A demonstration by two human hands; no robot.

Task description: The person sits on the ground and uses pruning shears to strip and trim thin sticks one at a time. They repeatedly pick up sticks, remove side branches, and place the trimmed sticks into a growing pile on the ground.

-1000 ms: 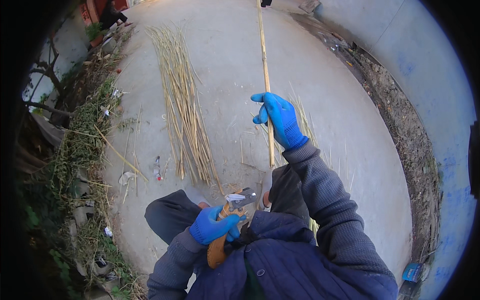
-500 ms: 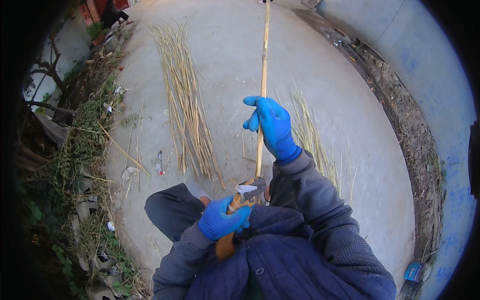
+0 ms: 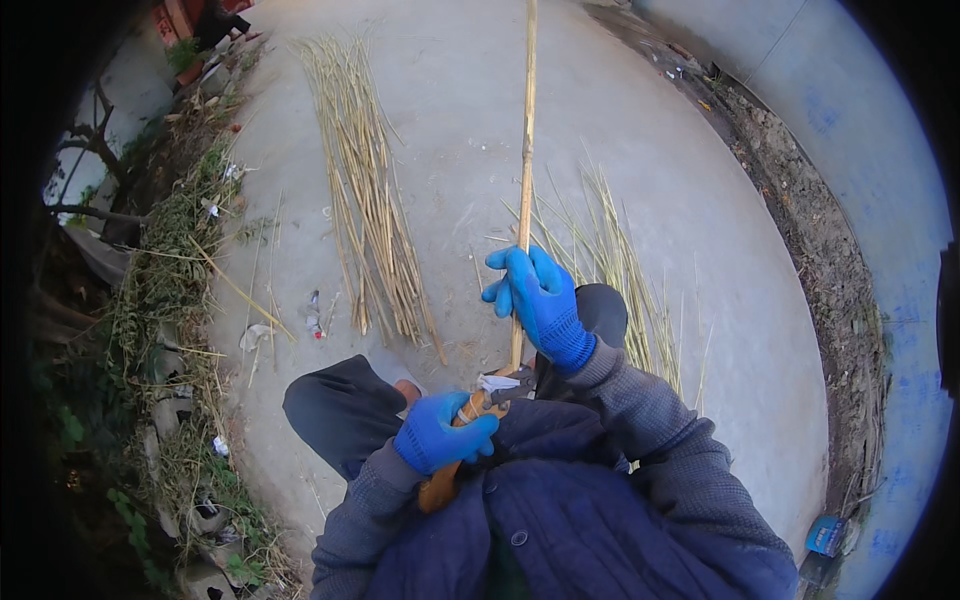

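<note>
— Where is the cane [image 3: 525, 150] lying relative to the hands?

— It is running almost straight away from the person, long axis up the picture and tilted a touch right at the far end. The right hand [image 3: 540, 300] is wrapping it partway along, fingers curled round it. The near end is sitting just at the pruner [image 3: 480, 405].

— And the left hand [image 3: 440, 435]?

— It is closing tight round the pruner's orange handles, below and to the left of the cane's end, so it is the nearer hand to the cut end. Whether the blades are already biting the cane, I cannot tell.

— What is differing from a second ago?

— The cane is standing straighter now; it was leaning left at the top. The right hand is sitting lower and closer in, and the cane's end is meeting the pruner. The bundle [image 3: 365, 200] on the concrete is lying unchanged.
</note>
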